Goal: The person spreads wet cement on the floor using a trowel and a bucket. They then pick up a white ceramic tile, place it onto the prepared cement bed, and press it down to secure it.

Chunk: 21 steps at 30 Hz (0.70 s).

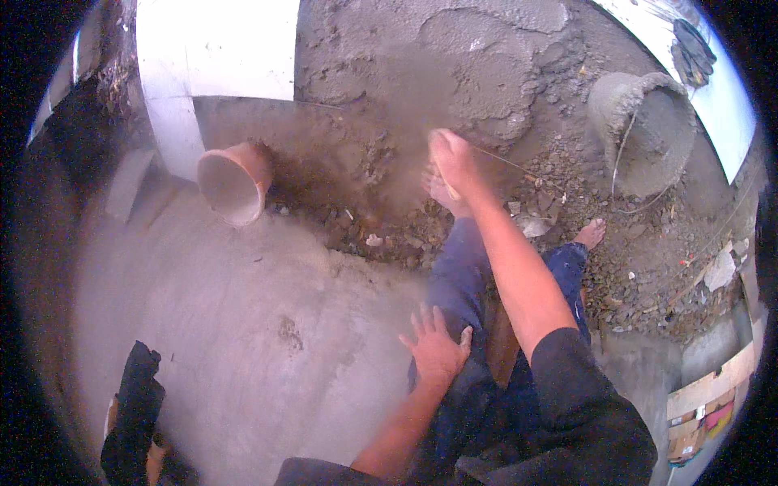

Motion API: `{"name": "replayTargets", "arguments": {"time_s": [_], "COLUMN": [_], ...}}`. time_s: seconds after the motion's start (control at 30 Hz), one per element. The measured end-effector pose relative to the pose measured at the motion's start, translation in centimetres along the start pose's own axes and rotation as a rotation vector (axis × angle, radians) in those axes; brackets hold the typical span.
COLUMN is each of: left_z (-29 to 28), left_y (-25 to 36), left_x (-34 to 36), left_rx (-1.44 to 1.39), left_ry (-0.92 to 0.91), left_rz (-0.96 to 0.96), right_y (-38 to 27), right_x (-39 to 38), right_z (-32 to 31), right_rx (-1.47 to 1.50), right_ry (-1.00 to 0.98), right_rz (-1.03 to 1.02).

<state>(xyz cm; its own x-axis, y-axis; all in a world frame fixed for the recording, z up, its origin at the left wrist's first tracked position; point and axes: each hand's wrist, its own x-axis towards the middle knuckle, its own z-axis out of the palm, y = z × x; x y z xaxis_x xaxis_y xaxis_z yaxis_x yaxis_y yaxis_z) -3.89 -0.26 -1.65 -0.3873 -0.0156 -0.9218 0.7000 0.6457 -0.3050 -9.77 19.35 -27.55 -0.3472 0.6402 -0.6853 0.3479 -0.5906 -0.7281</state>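
Observation:
My right hand (455, 166) is closed round the pale wooden handle (446, 186) of a tool. The far end of that tool is a dark smear of motion over the wet grey mortar (494, 69), so its shape cannot be made out. Below it, my left hand (435, 348) lies with fingers spread on my left trouser leg (458, 279) and holds nothing. My bare left foot (444, 196) stands beneath the right hand, at the edge of the rubble.
An orange-brown bucket (232, 185) lies tipped at the left, by white boards (235, 49). At the right, a mortar-caked bucket (648, 138) with a wire handle leans over. Black gloves (693, 53) lie beyond it. Loose gravel (640, 267) surrounds my right foot (594, 233). Smooth grey floor (211, 308) spreads at lower left.

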Motion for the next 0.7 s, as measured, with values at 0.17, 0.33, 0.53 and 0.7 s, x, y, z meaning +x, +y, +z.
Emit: {"name": "replayTargets", "arguments": {"time_s": [0.17,0.33,0.53,0.7], "left_z": [-0.7,-0.1,0.3,-0.6], "left_y": [0.2,-2.1,-2.6,-2.3], "left_x": [0.3,0.4,0.2,0.3], "left_rx": [-0.046,-0.192,-0.322,-0.383], "left_ry": [-0.002,0.032,0.002,-0.019], "left_rz": [0.070,0.009,-0.004,0.008], "right_y": [0.4,-15.0,-18.5,-19.4], "right_x": [10.2,12.0,13.3,18.0], "right_z": [-2.0,-6.4,-15.0,-12.0], "right_rx": [-0.719,-1.515,-1.943,-1.957], "right_ry": [-0.291,-0.514,-1.018,-0.968], "right_rz": [-0.193,-0.473,-0.874,-1.253]}}
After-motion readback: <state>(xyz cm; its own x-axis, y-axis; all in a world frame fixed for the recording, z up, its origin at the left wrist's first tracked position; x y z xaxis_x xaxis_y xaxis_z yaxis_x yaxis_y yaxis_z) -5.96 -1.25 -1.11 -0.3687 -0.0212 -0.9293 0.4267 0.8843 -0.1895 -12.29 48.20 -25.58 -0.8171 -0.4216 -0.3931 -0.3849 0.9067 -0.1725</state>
